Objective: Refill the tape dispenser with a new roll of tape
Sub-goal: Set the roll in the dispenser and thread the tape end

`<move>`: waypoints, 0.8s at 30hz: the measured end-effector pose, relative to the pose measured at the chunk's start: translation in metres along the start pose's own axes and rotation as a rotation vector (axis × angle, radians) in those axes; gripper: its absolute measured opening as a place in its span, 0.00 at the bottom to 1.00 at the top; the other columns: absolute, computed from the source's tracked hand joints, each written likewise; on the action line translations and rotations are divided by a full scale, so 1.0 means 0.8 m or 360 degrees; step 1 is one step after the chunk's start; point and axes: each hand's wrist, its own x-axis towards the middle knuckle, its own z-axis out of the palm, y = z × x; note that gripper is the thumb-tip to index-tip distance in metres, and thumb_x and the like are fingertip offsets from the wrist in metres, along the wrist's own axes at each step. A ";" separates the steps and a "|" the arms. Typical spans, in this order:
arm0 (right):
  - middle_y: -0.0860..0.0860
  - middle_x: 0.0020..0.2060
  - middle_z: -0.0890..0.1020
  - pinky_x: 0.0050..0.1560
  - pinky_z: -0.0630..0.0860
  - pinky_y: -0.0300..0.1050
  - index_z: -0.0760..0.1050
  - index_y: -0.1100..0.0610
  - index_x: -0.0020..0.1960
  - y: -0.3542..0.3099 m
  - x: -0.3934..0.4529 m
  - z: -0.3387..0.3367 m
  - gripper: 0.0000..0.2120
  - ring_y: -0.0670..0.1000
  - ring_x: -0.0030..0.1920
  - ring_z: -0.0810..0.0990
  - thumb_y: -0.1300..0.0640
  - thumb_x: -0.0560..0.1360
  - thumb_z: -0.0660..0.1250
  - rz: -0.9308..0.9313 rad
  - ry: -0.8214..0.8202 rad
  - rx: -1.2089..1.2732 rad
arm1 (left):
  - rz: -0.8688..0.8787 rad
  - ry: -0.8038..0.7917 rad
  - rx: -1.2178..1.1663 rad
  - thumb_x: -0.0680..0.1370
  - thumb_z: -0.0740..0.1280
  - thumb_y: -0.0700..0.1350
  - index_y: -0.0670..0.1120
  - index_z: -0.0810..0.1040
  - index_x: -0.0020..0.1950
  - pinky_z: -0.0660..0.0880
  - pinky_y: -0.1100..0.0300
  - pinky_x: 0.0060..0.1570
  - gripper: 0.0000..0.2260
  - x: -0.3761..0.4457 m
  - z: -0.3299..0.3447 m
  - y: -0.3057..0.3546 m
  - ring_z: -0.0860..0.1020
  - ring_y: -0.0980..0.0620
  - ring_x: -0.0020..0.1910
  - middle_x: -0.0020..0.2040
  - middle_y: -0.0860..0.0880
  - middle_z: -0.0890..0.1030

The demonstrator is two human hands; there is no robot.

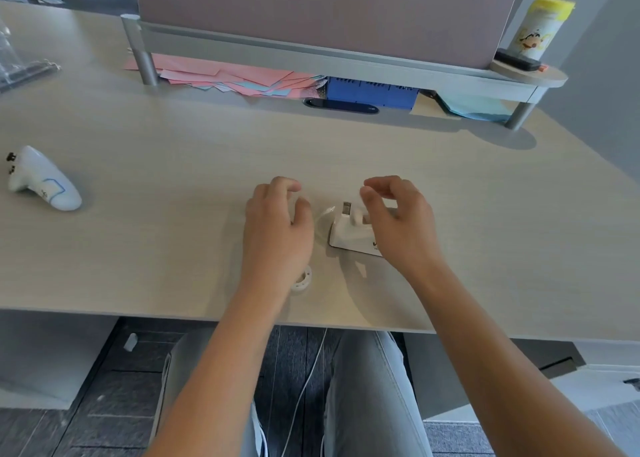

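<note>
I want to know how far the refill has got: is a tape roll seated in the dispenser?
Cannot tell. The right hand covers the white tape dispenser where the roll would sit.

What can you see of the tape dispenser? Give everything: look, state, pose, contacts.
The tape dispenser is small, white and glossy, plastic by the look, with a dark mark on its near side. It stands upright on the desk, its grey cutter end pointing away and left. A loop of clear tape curls out at its left. The right hand hovers over its rear half and hides it, so whether a roll is loaded cannot be told. The left hand sits just left of it, apparently not touching.
</note>
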 end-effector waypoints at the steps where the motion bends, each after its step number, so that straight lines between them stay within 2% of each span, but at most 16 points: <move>1: 0.48 0.61 0.81 0.51 0.76 0.30 0.80 0.53 0.63 0.001 -0.003 -0.002 0.13 0.41 0.57 0.81 0.50 0.83 0.63 -0.0032 0.0042 0.0067 | 0.0094 -0.0025 0.0027 0.81 0.61 0.40 0.46 0.78 0.64 0.67 0.61 0.57 0.13 -0.010 0.002 0.004 0.76 0.46 0.64 0.64 0.47 0.78; 3: 0.48 0.63 0.80 0.48 0.69 0.19 0.80 0.55 0.64 0.004 -0.012 -0.009 0.13 0.29 0.53 0.77 0.54 0.84 0.62 -0.0065 0.0109 0.0096 | 0.0199 -0.0151 0.0066 0.80 0.61 0.38 0.47 0.76 0.70 0.65 0.64 0.62 0.18 -0.026 0.006 0.006 0.72 0.46 0.70 0.69 0.47 0.76; 5: 0.48 0.64 0.79 0.51 0.69 0.19 0.79 0.54 0.66 0.009 -0.025 -0.016 0.13 0.26 0.52 0.76 0.54 0.84 0.62 -0.0057 0.0151 0.0068 | 0.0215 -0.0321 0.0133 0.80 0.61 0.38 0.48 0.73 0.74 0.61 0.62 0.70 0.22 -0.036 0.010 0.007 0.66 0.48 0.76 0.75 0.47 0.71; 8: 0.44 0.67 0.77 0.62 0.72 0.36 0.76 0.51 0.70 0.016 -0.048 -0.031 0.18 0.38 0.60 0.76 0.52 0.81 0.67 -0.0019 0.0141 0.0018 | 0.0227 -0.0455 0.0222 0.81 0.60 0.38 0.49 0.68 0.78 0.59 0.52 0.79 0.25 -0.042 0.016 0.009 0.60 0.47 0.80 0.79 0.46 0.66; 11: 0.41 0.67 0.75 0.60 0.68 0.38 0.72 0.49 0.74 0.022 -0.064 -0.040 0.28 0.41 0.61 0.73 0.51 0.76 0.74 0.0037 0.0017 -0.0048 | 0.0225 -0.0486 0.0275 0.81 0.60 0.39 0.49 0.67 0.79 0.60 0.47 0.78 0.25 -0.042 0.019 0.010 0.61 0.46 0.80 0.80 0.45 0.66; 15: 0.48 0.68 0.80 0.63 0.72 0.41 0.75 0.52 0.72 0.031 -0.060 -0.041 0.24 0.49 0.63 0.79 0.57 0.77 0.73 -0.0019 0.0040 -0.0114 | 0.0199 -0.0457 0.0238 0.81 0.60 0.39 0.46 0.69 0.78 0.59 0.50 0.79 0.24 -0.042 0.023 0.014 0.63 0.47 0.79 0.78 0.46 0.68; 19: 0.49 0.67 0.82 0.70 0.75 0.52 0.75 0.53 0.72 0.037 -0.055 -0.040 0.23 0.52 0.67 0.80 0.60 0.78 0.71 -0.0045 0.0004 -0.0067 | 0.0149 -0.0449 0.0089 0.82 0.59 0.37 0.42 0.73 0.75 0.57 0.64 0.74 0.21 -0.039 0.023 0.021 0.66 0.50 0.77 0.77 0.47 0.71; 24: 0.47 0.72 0.79 0.73 0.73 0.54 0.71 0.50 0.76 0.039 -0.056 -0.044 0.26 0.52 0.71 0.77 0.58 0.79 0.70 -0.0003 -0.0076 -0.0022 | 0.0103 -0.0426 -0.0005 0.82 0.59 0.37 0.41 0.77 0.72 0.60 0.59 0.77 0.19 -0.033 0.020 0.025 0.68 0.49 0.77 0.76 0.46 0.72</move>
